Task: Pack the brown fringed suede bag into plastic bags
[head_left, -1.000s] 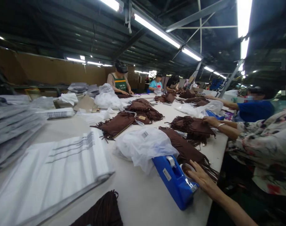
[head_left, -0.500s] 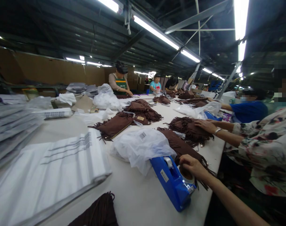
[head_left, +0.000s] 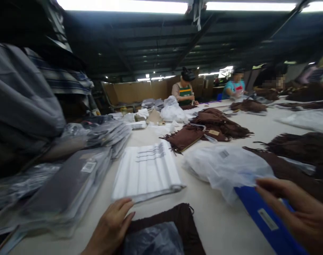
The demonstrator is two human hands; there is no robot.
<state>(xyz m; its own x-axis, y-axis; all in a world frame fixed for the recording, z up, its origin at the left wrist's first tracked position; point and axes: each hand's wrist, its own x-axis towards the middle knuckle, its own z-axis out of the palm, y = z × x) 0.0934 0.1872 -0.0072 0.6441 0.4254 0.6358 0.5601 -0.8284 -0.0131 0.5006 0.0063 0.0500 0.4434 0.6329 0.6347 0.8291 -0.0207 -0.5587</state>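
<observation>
My left hand [head_left: 112, 225] rests at the left edge of a dark brown cloth piece [head_left: 179, 216], its fingers stretched out. On that piece lies crinkled clear plastic [head_left: 156, 239]. The fingertips reach close to a stack of white plastic bags [head_left: 148, 173] with dark printed lines. Over a blue tape dispenser [head_left: 259, 209] hangs my right hand [head_left: 296, 212], blurred, with thumb and fingers apart and nothing visible between them. The dispenser's tape roll is hidden behind that hand. Beside it lies a crumpled translucent plastic bag [head_left: 227, 166] with a barcode label.
Packed grey items [head_left: 68, 180] in clear plastic are stacked on the left. Brown fringed bags [head_left: 188, 136] lie mid-table, with more brown fringed pieces [head_left: 299, 152] at the right. A person in a green apron [head_left: 184, 92] and other people work across the table.
The view has swung left, bringing the grey stacks in. My left hand has come into view at the brown piece. My right hand has moved from the tape roll to above the dispenser.
</observation>
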